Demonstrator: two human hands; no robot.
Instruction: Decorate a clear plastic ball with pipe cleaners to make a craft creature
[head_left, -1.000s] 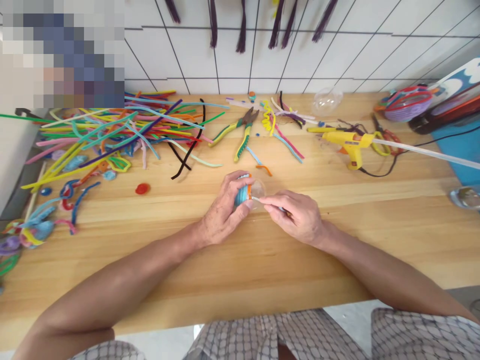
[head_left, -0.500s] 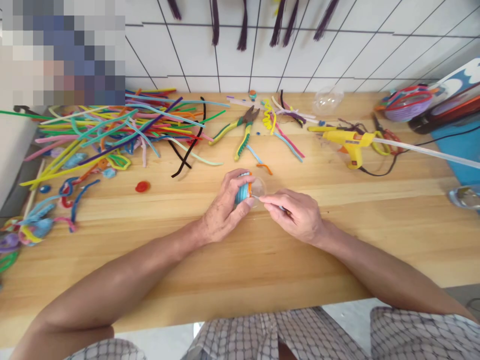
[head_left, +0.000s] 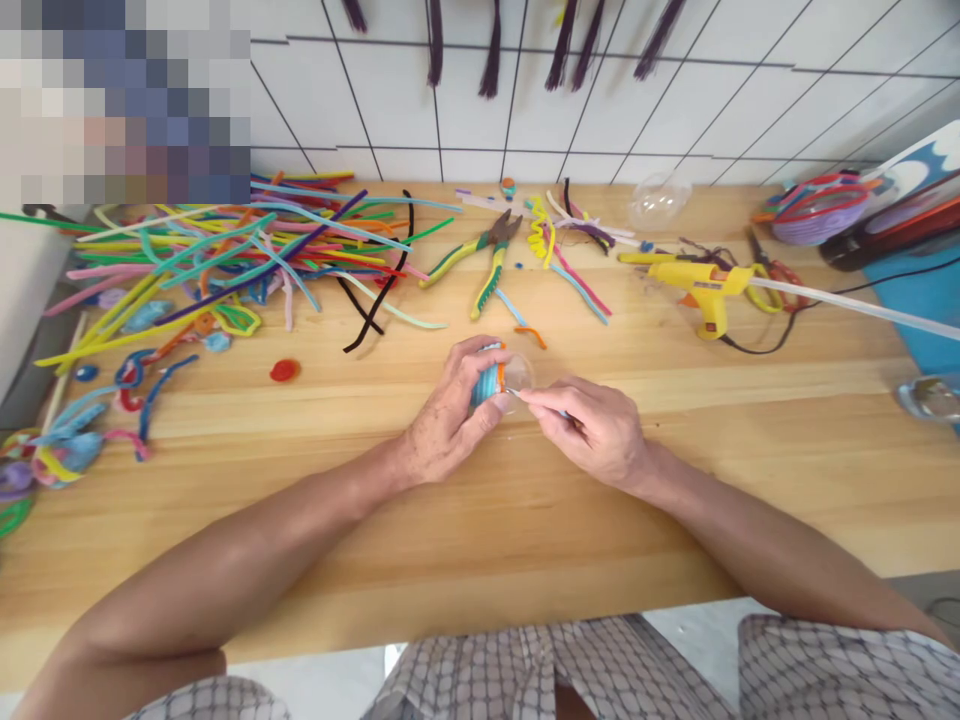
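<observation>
My left hand (head_left: 454, 410) is closed around a clear plastic ball (head_left: 519, 370), whose left part is wrapped in light-blue pipe cleaner (head_left: 486, 386) with an orange band along the edge. The ball's bare side faces right. My right hand (head_left: 589, 425) pinches a thin tool (head_left: 514, 391) with a metal-looking tip that touches the ball near the orange band. Most of the tool is hidden by the fingers, so its exact kind does not show. Beyond the hands lie a short orange pipe cleaner (head_left: 532, 335) and green-and-yellow pliers (head_left: 487, 270).
Many coloured pipe cleaners (head_left: 247, 250) are heaped at the back left. A red disc (head_left: 284, 370) lies left of my hands. To the right are a yellow glue gun (head_left: 697, 285) with its cord, scissors (head_left: 772, 285) and a clear ball (head_left: 658, 202). Dark tassels (head_left: 491, 50) hang on the tiled wall.
Both hands keep nearly the same place and grip on the ball and tool. The camera view has shifted very slightly.
</observation>
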